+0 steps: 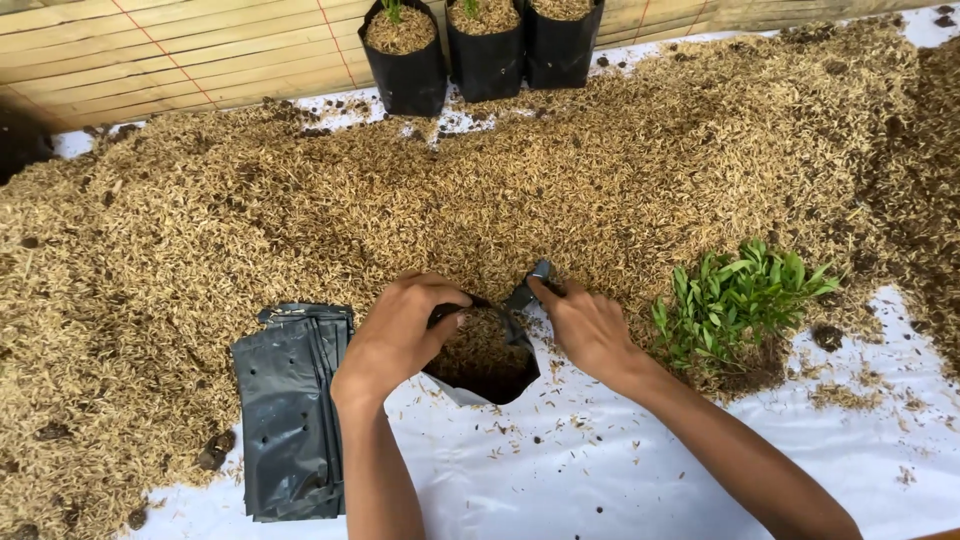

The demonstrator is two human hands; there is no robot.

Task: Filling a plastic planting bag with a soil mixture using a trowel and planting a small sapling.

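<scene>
Left hand [400, 335] and right hand [580, 322] each pinch the black grow bag [487, 362] rim in a closed grip, spreading its mouth toward the rice husk heap [400, 200] just beyond.

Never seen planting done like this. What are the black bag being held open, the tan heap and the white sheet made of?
Bag: looks like thin black plastic film; it creases, sags and shines faintly, like the flat stack beside it.
Heap: dry husk or chaff, probably rice husk; small tan flakes with dark crumbs mixed in.
Sheet: seemingly smooth white plastic or tarp with a slight sheen; cannot tell which.
</scene>
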